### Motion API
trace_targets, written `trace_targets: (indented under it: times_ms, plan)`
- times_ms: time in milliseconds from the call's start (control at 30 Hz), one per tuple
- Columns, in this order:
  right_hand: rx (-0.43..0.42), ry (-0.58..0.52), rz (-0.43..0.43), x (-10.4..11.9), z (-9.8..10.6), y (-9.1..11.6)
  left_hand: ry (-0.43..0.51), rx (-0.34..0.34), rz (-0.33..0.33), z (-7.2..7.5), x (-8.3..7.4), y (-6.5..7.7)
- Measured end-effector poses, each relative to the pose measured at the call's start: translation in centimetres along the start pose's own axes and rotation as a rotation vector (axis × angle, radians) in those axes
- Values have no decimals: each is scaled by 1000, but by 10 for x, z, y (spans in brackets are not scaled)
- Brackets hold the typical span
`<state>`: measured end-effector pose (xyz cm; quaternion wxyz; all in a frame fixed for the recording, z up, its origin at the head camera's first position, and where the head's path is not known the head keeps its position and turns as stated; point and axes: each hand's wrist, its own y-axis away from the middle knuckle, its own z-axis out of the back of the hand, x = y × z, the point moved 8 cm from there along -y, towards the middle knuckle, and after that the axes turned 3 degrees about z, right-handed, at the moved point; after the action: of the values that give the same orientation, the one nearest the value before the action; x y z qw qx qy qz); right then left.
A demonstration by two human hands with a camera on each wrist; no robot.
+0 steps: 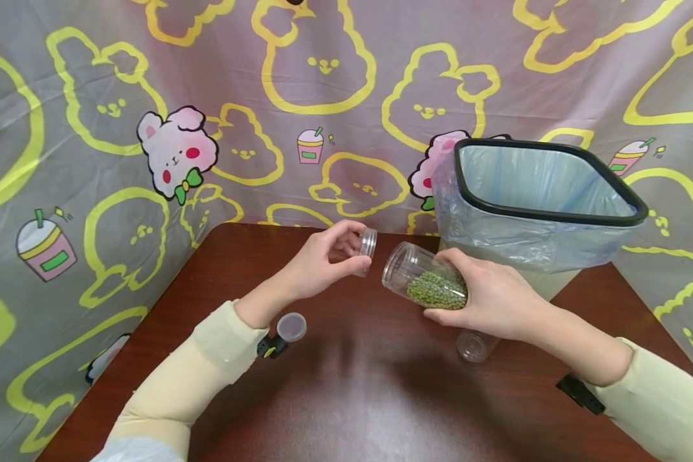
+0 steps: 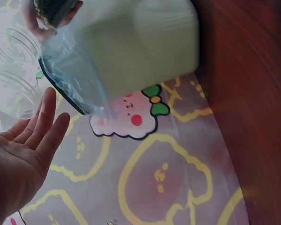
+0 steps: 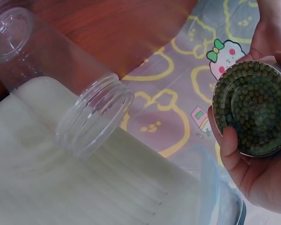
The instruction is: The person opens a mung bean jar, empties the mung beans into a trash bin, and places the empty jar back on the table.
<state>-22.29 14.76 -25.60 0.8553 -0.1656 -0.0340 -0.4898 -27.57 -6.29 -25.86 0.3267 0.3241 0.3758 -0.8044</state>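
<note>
A: Where is the bean jar (image 1: 424, 277), and what does the right wrist view add?
B: It is held above the counter (image 1: 335, 423). The head view shows its clear wall and mouth; the right wrist view shows its round base end-on, backed by mung beans (image 1: 439, 292). That view also reveals the threaded neck of an upright clear jar (image 3: 68, 86) beside the bin (image 2: 150, 51), largely hidden in the head view.
A: State of each hand?
B: The right hand (image 1: 487, 292) is curled around the bean jar's base half. The left hand (image 1: 323, 260) is partly curled, gripping another clear jar, the receiving-side jar (image 1: 368, 245), between thumb and fingers.
A: Orientation?
B: The bean jar's long axis is tilted well over, mouth leftward, facing the left hand's jar across a small gap; beans lie toward the base.
A: Surroundings?
B: A round translucent lid (image 1: 291, 327) lies near the left wrist; a plastic liner (image 1: 525, 237) overhangs the bin, before a printed cloth (image 1: 237, 58).
</note>
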Motion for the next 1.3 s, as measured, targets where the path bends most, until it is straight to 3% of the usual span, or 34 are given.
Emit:
trace_targets:
  times_ms: [200, 333, 467, 633, 833, 1033, 1300]
  plan:
    - [-27, 17, 15, -2, 2, 2, -133, 53, 65, 1, 18, -1]
    - [-28, 22, 16, -2, 3, 3, -317, 159, 122, -8, 34, 1]
    - [-28, 19, 24, -2, 3, 2, -494, 276, 139, -20, 48, 5]
    - [-24, 20, 19, -2, 3, 1, -615, 416, 153, -37, 63, 13]
    - [-20, 22, 14, -4, 3, 1, -791, 532, 166, -56, 82, 26]
    - [-15, 21, 15, -6, 6, -1, -943, 601, 138, -72, 97, 35]
    - [-6, 23, 9, -8, 8, -2, -1004, 622, 92, -85, 105, 37]
